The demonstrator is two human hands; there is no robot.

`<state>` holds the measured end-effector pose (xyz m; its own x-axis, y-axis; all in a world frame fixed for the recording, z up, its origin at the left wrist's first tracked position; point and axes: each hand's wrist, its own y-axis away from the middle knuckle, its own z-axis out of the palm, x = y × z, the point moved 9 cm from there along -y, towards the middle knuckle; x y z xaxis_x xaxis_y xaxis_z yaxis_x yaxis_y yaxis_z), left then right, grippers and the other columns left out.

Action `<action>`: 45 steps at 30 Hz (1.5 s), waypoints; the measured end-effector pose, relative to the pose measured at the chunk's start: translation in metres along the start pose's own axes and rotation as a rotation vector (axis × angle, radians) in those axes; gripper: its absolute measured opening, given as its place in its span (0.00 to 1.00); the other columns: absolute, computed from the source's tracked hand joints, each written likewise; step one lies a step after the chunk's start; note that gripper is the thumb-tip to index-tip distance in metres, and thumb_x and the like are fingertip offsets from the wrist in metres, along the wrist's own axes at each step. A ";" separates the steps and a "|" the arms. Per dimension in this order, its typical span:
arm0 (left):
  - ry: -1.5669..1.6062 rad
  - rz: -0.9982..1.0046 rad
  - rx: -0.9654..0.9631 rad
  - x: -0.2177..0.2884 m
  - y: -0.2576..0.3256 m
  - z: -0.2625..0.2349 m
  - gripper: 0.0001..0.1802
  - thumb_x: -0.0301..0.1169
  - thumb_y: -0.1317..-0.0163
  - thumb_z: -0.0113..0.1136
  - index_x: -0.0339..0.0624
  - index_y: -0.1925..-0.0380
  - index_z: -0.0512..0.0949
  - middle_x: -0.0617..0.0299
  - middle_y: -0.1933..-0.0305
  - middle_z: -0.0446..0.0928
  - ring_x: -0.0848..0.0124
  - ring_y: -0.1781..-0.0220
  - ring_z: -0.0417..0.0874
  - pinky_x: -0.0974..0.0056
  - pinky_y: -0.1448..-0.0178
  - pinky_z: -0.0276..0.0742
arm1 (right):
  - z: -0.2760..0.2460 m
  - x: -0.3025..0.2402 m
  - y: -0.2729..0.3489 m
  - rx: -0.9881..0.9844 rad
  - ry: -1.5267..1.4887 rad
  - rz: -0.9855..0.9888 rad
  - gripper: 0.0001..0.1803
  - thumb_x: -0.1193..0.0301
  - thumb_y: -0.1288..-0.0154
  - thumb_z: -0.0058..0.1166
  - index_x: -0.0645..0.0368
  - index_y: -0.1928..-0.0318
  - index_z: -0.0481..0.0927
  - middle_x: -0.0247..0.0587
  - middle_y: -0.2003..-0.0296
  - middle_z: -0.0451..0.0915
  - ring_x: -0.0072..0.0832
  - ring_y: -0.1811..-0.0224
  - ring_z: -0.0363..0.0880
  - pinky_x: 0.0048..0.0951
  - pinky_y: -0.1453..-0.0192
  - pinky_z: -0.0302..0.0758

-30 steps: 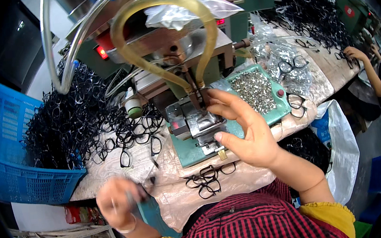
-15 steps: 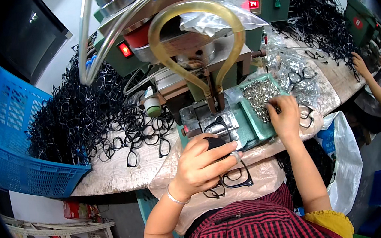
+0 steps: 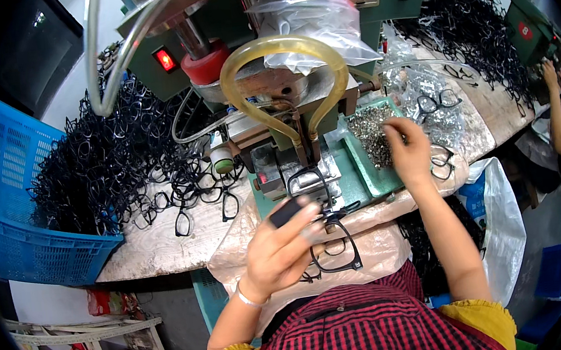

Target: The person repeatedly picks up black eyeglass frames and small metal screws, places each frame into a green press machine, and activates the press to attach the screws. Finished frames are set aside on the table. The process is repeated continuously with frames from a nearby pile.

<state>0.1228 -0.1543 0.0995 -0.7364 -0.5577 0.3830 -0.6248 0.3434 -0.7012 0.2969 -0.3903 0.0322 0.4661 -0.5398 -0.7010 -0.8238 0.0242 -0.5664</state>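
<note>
My left hand (image 3: 281, 246) holds a black spectacle frame (image 3: 333, 248) in front of the green press machine (image 3: 287, 106), near its metal jig (image 3: 311, 175). Its fingers are curled on the frame's upper rim, and the lower lens rim hangs toward my lap. My right hand (image 3: 410, 154) reaches into a green tray (image 3: 362, 166) of small metal parts (image 3: 372, 134), fingers bent down among them. I cannot see whether it has picked one up.
A big heap of black frames (image 3: 108, 166) lies left of the machine beside a blue plastic crate (image 3: 4, 211). More frames (image 3: 470, 25) pile up at the far right, where another person's hand (image 3: 550, 75) works at a second machine. A yellowish hose (image 3: 283, 65) loops over the jig.
My left hand came up from the lower left with a frame to the jig. My right hand left the jig and moved right into the parts tray.
</note>
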 end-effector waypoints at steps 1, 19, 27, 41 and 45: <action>-0.008 -0.027 0.104 0.000 0.009 -0.013 0.25 0.27 0.55 0.73 0.40 0.53 0.79 0.50 0.44 0.79 0.52 0.45 0.82 0.50 0.41 0.77 | -0.014 0.021 0.011 0.130 -0.285 0.216 0.07 0.75 0.35 0.56 0.61 0.58 0.81 0.39 0.61 0.84 0.29 0.60 0.82 0.26 0.54 0.76; 1.139 0.116 -0.198 0.026 0.009 -0.057 0.12 0.32 0.36 0.59 0.36 0.75 0.82 0.53 0.71 0.79 0.62 0.75 0.77 0.60 0.72 0.72 | -0.002 0.016 0.009 0.075 -0.162 0.174 0.08 0.76 0.37 0.57 0.63 0.58 0.82 0.40 0.65 0.85 0.24 0.64 0.82 0.24 0.55 0.76; 0.976 -1.045 -0.330 -0.052 0.069 0.039 0.21 0.23 0.52 0.73 0.34 0.57 0.77 0.62 0.66 0.80 0.74 0.59 0.81 0.69 0.53 0.77 | -0.004 0.007 0.034 0.072 -0.119 0.234 0.08 0.76 0.39 0.59 0.62 0.59 0.84 0.42 0.65 0.85 0.28 0.63 0.82 0.26 0.55 0.75; 1.634 -1.151 0.144 -0.095 0.097 0.042 0.41 0.16 0.45 0.58 0.41 0.30 0.56 0.37 0.33 0.63 0.46 0.36 0.72 0.47 0.37 0.75 | -0.011 -0.030 0.035 -0.008 -0.154 0.094 0.07 0.81 0.44 0.59 0.63 0.64 0.84 0.41 0.65 0.83 0.31 0.60 0.80 0.28 0.50 0.74; 1.970 -1.082 0.232 -0.104 0.110 0.045 0.47 0.09 0.53 0.48 0.53 0.30 0.59 0.35 0.28 0.55 0.38 0.30 0.63 0.35 0.31 0.64 | 0.003 -0.097 0.013 -0.141 -0.343 -0.078 0.10 0.80 0.48 0.61 0.62 0.62 0.85 0.41 0.64 0.84 0.30 0.59 0.81 0.28 0.52 0.74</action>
<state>0.1425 -0.0923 -0.0445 0.3993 0.8374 0.3732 -0.9164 0.3771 0.1343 0.2420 -0.3353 0.0919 0.5904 -0.2217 -0.7761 -0.8068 -0.1352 -0.5751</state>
